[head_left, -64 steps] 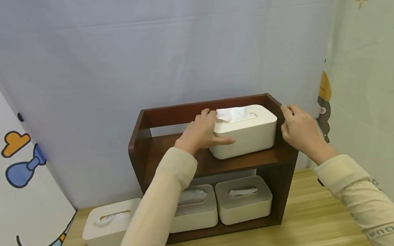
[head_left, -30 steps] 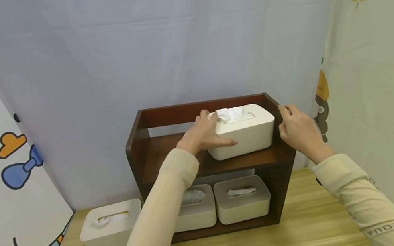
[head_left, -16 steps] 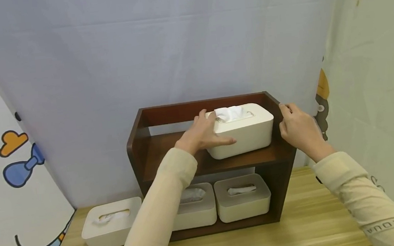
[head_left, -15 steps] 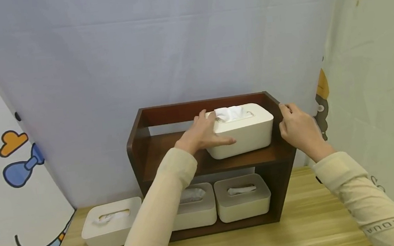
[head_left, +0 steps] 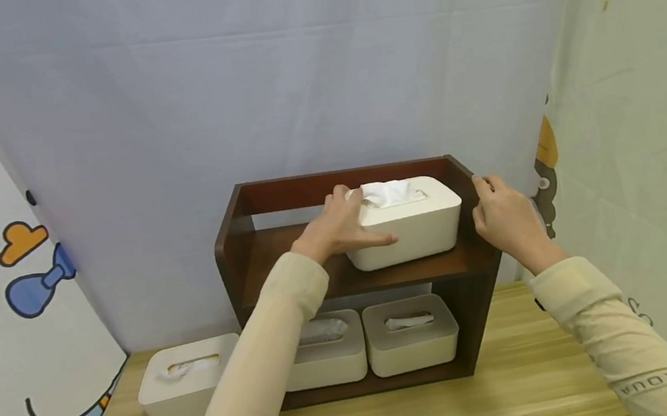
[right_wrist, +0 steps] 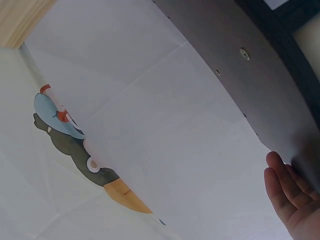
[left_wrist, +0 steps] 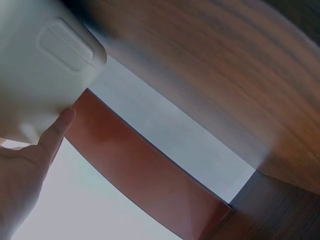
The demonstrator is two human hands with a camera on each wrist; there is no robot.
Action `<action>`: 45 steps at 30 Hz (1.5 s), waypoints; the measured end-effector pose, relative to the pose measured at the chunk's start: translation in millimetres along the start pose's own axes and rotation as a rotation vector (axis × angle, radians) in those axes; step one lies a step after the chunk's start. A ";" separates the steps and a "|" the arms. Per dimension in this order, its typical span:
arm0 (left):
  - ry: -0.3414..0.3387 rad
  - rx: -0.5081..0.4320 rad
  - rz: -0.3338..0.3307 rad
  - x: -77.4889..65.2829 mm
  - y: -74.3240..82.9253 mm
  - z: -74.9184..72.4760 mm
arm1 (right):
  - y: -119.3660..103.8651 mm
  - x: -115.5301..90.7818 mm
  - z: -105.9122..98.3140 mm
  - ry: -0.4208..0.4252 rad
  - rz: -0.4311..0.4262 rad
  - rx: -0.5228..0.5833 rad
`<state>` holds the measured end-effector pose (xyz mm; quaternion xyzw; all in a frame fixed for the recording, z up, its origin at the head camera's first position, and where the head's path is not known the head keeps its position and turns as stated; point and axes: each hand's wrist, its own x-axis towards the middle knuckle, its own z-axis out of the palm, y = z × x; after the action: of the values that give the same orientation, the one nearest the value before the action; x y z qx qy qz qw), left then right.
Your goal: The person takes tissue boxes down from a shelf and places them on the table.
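In the head view my left hand [head_left: 340, 226] grips the left end of a white tissue box [head_left: 412, 237], thumb across its front and fingers at the back of that end. A white tissue [head_left: 389, 193] sticks out of its slot. The box sits slightly angled on the upper deck of a dark brown two-tier shelf [head_left: 271, 252], toward the right. With my right hand [head_left: 507, 220] I hold the upper right side panel of that shelf; several fingers [right_wrist: 282, 187] show at the panel's outer side in the right wrist view. The left wrist view shows one finger against the tissue box [left_wrist: 45, 75].
Two more tissue boxes, a left one [head_left: 328, 364] and a right one [head_left: 414, 345], stand on the lower tier. My left sleeve partly covers the left one. Another tissue box [head_left: 184, 386] is on the wood-grain table [head_left: 526, 357] left of the shelf. Curtains [head_left: 321, 87] hang behind.
The tissue box on the upper deck has shifted slightly left along with my left hand. My right hand keeps its place on the side panel.
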<state>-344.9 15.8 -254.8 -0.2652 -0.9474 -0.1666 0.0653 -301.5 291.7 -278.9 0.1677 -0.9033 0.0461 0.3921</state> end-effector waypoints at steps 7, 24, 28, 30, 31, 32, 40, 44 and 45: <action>0.015 0.019 0.025 -4.7 -1.3 -5.3 | 1.5 0.0 0.6 0.012 -0.007 -0.001; 0.105 0.049 0.024 -15.7 -14.6 -31.7 | 1.8 0.7 1.2 0.012 -0.012 -0.006; 0.122 0.052 0.004 -19.5 -18.3 -45.2 | 1.4 1.1 0.0 0.010 -0.014 -0.005; 0.136 0.053 0.006 -21.2 -20.7 -52.1 | 1.6 1.5 -0.4 0.015 -0.017 -0.005; 0.143 0.052 0.008 -22.1 -21.9 -55.7 | 1.6 1.7 -0.5 0.015 -0.016 -0.004; 0.152 0.055 0.017 -22.7 -23.3 -59.2 | 1.6 1.9 -0.6 0.017 -0.017 -0.005; 0.227 0.067 0.036 -34.1 -37.1 -87.3 | 0.6 2.9 -0.4 0.001 -0.016 -0.011; 0.246 0.046 0.026 -41.1 -45.3 -101.5 | 0.5 3.4 0.4 0.015 -0.032 -0.020; 0.251 0.039 0.017 -43.1 -47.4 -105.0 | 0.4 3.5 0.7 0.020 -0.037 -0.024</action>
<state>-329.4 -79.8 -179.0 -0.2490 -0.9326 -0.1794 0.1898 -304.3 291.0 -276.8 0.1794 -0.8966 0.0298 0.4038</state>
